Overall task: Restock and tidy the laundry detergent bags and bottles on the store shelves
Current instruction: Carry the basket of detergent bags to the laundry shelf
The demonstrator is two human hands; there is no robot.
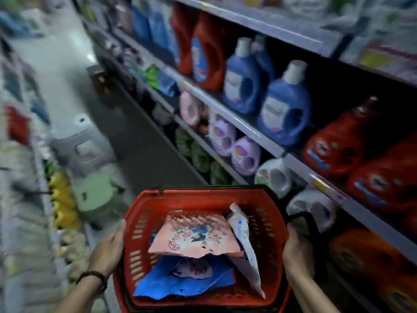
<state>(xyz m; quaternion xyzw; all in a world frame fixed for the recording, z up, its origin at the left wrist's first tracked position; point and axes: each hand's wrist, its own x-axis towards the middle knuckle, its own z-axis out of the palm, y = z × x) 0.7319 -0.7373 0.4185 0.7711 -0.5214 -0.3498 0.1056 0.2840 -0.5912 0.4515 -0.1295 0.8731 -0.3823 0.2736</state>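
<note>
"What have your fingers got?"

"The basket (203, 196). My left hand (110, 247) grasps its left wall, fingers (120, 229) curled up to the rim. My right hand (297, 251) grasps the right wall the same way. There's a dark bracelet (94, 275) on my left wrist."

"What's in it?"

"Three detergent bags. A pink bag (194, 236) lies on top, across the middle. A blue bag (180, 284) lies flat under it, with its near end sticking out toward me. A white bag (244, 240) stands tilted along the right wall, touching the pink one."

"And the bottles?"

"They're on the shelves to my right. On the shelf (243, 126) above the basket's far right corner, red bottles (338, 143) sit tilted nearest me. Beyond them, blue bottles (284, 111) with white caps stand upright. One level down, purple bottles (246, 154) stand just past the basket's far rim, and white bottles (275, 175) are nearer me, beside its right corner."

"Anything in the aisle?"

"A green stool (97, 197) and a grey stool (83, 145) stand on the floor (140, 143) to the left, ahead of the basket. The racks on my left are too blurred to make out."
</note>
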